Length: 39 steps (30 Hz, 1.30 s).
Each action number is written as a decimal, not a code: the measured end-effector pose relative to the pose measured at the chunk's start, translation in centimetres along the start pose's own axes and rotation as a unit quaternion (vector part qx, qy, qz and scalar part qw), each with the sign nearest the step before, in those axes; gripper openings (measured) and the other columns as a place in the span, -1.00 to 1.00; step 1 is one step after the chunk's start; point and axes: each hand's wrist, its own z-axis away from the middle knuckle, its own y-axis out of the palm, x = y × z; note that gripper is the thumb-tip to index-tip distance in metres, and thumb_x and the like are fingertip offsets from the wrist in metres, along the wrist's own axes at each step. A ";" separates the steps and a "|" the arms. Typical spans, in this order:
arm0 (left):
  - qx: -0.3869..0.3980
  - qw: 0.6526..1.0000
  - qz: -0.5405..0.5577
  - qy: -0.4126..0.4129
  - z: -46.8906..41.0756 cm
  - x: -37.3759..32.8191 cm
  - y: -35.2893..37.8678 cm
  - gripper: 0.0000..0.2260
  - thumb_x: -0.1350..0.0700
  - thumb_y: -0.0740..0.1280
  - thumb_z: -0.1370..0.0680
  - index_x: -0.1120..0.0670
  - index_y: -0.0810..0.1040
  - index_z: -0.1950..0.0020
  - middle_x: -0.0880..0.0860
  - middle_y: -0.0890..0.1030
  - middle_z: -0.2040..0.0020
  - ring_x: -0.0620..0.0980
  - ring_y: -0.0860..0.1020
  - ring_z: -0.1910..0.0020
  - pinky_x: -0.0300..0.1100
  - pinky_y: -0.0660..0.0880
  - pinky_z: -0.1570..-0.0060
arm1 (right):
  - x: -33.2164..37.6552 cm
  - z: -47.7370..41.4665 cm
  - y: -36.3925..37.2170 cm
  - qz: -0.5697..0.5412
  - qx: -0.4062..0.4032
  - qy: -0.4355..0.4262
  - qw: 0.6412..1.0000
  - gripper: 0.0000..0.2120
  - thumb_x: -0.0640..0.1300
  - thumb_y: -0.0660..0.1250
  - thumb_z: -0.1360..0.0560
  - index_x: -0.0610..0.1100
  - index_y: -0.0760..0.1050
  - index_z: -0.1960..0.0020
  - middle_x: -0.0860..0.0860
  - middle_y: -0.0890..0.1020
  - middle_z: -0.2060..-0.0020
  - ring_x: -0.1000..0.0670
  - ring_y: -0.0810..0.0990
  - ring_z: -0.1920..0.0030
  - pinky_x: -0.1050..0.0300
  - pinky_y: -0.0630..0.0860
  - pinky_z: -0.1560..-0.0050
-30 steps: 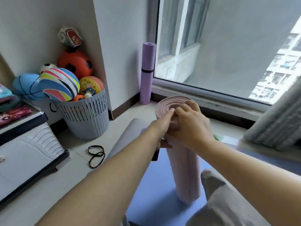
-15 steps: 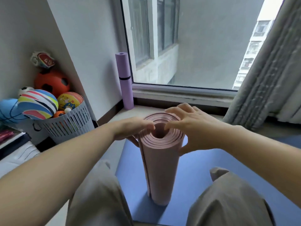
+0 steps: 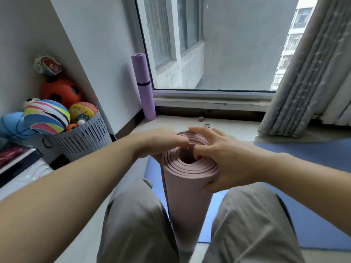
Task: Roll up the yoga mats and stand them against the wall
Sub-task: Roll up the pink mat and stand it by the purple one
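Note:
A rolled pink yoga mat (image 3: 187, 194) stands upright between my knees, its spiral top end facing me. My left hand (image 3: 161, 142) grips the top rim from the left, fingertips curled into the roll's hollow core. My right hand (image 3: 220, 158) grips the right side of the top, thumb low on the outer wall and fingers hooked over the rim into the core. A blue mat (image 3: 311, 209) lies flat on the floor under the pink roll. A rolled purple mat (image 3: 143, 86) with a black strap stands in the corner against the wall by the window.
A grey slotted basket (image 3: 83, 137) full of balls stands at the left by the wall. A window sill (image 3: 210, 103) runs across the back, with a grey curtain (image 3: 303, 73) hanging at the right. Flat items lie on the floor at the far left.
The view has moved closer over the pink roll. Both hands have shifted from resting on the top rim to hooking their fingers into the core.

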 end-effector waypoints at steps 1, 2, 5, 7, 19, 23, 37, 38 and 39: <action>0.007 1.000 0.004 0.000 0.2 0.0 0.4 -0.85 0.04 0.30 -0.47 0.12 0.52 0.17 0.06 0.49 0.33 -0.04 0.48 0.46 -0.25 0.43 0.44 | 0.2 0.2 0.2 0.000 0.008 -0.002 1.000 -0.27 0.29 0.48 -0.22 0.13 0.36 -0.32 0.09 -0.05 -0.49 -0.09 0.13 -0.42 0.06 0.30 -0.37; 0.007 1.000 0.004 0.002 0.3 0.1 0.6 -0.86 0.05 0.29 -0.50 0.10 0.52 0.17 0.05 0.50 0.31 -0.05 0.49 0.43 -0.25 0.45 0.43 | 0.4 0.4 0.3 -0.002 0.015 -0.001 1.000 -0.26 0.30 0.48 -0.22 0.14 0.35 -0.33 0.09 -0.06 -0.50 -0.08 0.12 -0.42 0.08 0.28 -0.37; 0.014 1.000 0.013 0.008 0.8 0.6 0.7 -0.89 0.05 0.28 -0.51 0.07 0.52 0.14 0.04 0.52 0.25 -0.05 0.53 0.35 -0.21 0.50 0.37 | 1.3 0.4 0.1 0.023 0.032 0.002 0.999 -0.24 0.32 0.47 -0.22 0.13 0.34 -0.34 0.10 -0.08 -0.50 -0.06 0.11 -0.41 0.15 0.27 -0.34; 0.029 0.999 0.015 0.018 1.2 1.0 0.7 -0.88 0.05 0.29 -0.52 0.09 0.54 0.09 0.05 0.56 0.23 -0.06 0.55 0.35 -0.20 0.52 0.35 | 1.7 0.3 0.0 0.046 0.045 -0.001 0.998 -0.26 0.37 0.45 -0.21 0.11 0.36 -0.29 0.09 -0.10 -0.49 -0.07 0.11 -0.40 0.11 0.31 -0.31; 0.036 0.997 -0.017 0.069 3.0 3.7 -2.6 -0.77 -0.18 0.16 -0.59 -0.21 0.60 -0.05 -0.29 0.59 0.05 -0.34 0.53 0.05 -0.27 0.43 0.08 | 0.1 -4.5 -2.7 -0.388 -0.043 0.145 0.909 -0.79 -0.04 0.27 -0.58 -0.03 0.55 -0.17 0.03 0.63 -0.12 0.01 0.55 -0.20 -0.03 0.43 -0.30; -0.080 0.978 0.046 0.187 3.8 3.3 -5.0 -0.83 0.14 0.27 -0.60 -0.09 0.60 -0.09 -0.19 0.64 -0.04 -0.32 0.57 -0.04 -0.41 0.43 -0.06 | 0.4 -7.3 -2.4 -0.419 -0.037 0.136 0.897 -0.71 -0.26 0.24 -0.54 -0.07 0.51 -0.23 0.06 0.61 -0.14 0.15 0.54 -0.15 0.26 0.42 -0.15; -0.036 0.928 0.263 0.262 4.9 1.7 -7.0 -0.82 0.37 0.23 -0.56 0.14 0.53 -0.05 -0.03 0.60 0.31 -0.12 0.56 0.31 -0.24 0.56 0.15 | 0.5 -8.1 -6.1 -0.592 -0.035 0.085 0.800 -0.86 -0.36 0.37 -0.33 -0.22 0.41 0.24 -0.05 0.48 0.46 0.02 0.50 0.40 0.15 0.54 0.08; -0.021 0.933 0.254 0.255 5.2 1.8 -7.0 -0.85 0.34 0.24 -0.56 0.15 0.55 -0.02 -0.02 0.57 0.34 -0.12 0.53 0.35 -0.24 0.56 0.19 | 0.4 -7.8 -6.3 -0.590 -0.029 0.085 0.803 -0.85 -0.36 0.36 -0.33 -0.22 0.40 0.27 -0.07 0.46 0.48 0.01 0.49 0.43 0.15 0.57 0.10; -0.009 0.938 0.241 0.247 5.3 2.0 -6.9 -0.88 0.31 0.25 -0.56 0.16 0.56 0.02 0.01 0.54 0.35 -0.12 0.50 0.39 -0.22 0.56 0.20 | 0.3 -7.5 -6.4 -0.572 -0.027 0.084 0.815 -0.81 -0.38 0.37 -0.35 -0.21 0.38 0.31 -0.10 0.44 0.49 -0.01 0.47 0.44 0.20 0.56 0.18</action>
